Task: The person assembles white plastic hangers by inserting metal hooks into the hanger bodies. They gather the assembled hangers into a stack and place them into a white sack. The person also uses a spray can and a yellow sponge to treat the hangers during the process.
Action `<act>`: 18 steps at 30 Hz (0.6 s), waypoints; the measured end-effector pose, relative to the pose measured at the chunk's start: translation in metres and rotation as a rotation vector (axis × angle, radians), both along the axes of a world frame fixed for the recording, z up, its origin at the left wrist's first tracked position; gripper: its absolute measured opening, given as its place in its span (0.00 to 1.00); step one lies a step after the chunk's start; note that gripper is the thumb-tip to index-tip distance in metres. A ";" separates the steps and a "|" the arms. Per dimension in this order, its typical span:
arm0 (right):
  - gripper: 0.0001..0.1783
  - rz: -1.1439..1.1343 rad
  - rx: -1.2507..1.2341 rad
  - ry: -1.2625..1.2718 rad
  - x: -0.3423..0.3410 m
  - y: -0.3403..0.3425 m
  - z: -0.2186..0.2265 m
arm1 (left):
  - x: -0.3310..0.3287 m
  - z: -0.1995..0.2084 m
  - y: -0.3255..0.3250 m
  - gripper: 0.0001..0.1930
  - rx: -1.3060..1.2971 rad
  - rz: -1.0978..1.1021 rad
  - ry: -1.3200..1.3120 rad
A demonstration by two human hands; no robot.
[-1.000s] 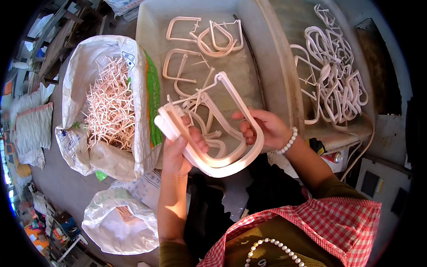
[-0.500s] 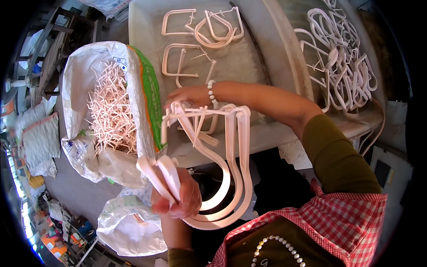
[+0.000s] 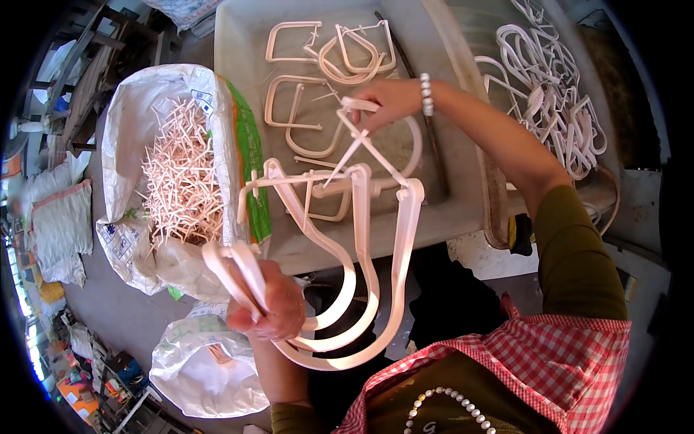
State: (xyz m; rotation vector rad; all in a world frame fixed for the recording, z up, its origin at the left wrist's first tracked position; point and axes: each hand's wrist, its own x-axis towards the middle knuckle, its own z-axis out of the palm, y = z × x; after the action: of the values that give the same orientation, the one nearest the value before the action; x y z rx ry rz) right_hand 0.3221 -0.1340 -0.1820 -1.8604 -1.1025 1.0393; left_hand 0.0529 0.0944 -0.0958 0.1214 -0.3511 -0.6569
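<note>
My left hand (image 3: 271, 302) is closed around several pale pink U-shaped plastic pieces (image 3: 352, 334). Their curved ends hang toward me, and thin plastic sticks (image 3: 309, 178) cross between their far ends. Over the trough, my right hand (image 3: 390, 101) grips one end of another U-shaped plastic piece (image 3: 417, 141), whose loop is blurred. Crossed thin sticks (image 3: 356, 139) run from below the right fingers toward the held bunch; where they attach is not clear. More such pieces (image 3: 293, 101) lie in the pale trough (image 3: 242, 29) beyond.
Left of the trough stands a white and green sack (image 3: 126, 119) filled with short thin sticks (image 3: 184, 173). A smaller white bag (image 3: 210, 387) sits nearer me. At right, a second trough holds a tangled heap of pieces (image 3: 557, 108). A dark rod (image 3: 432, 137) lies along the first trough's wall.
My right hand has moved right and away from me, lifting a U-shaped piece by its end. My left hand has shifted slightly left with its bunch, whose pieces have spread apart.
</note>
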 end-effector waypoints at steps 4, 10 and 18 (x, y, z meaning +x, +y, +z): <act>0.12 -0.002 0.173 0.723 -0.013 -0.047 0.029 | -0.012 -0.003 0.015 0.19 -0.031 0.213 -0.038; 0.12 -0.273 -0.075 0.243 -0.028 -0.066 0.049 | -0.014 -0.003 0.015 0.17 0.185 0.411 0.019; 0.13 -0.753 0.288 -0.195 -0.033 -0.056 0.070 | -0.004 -0.024 -0.008 0.18 0.318 0.601 0.352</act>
State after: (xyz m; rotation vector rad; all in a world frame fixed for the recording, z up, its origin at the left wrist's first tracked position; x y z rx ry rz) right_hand 0.2894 -0.1899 -0.1119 -1.9145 -0.5188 0.2580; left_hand 0.0489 0.0863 -0.1195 0.3919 0.1368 -0.1246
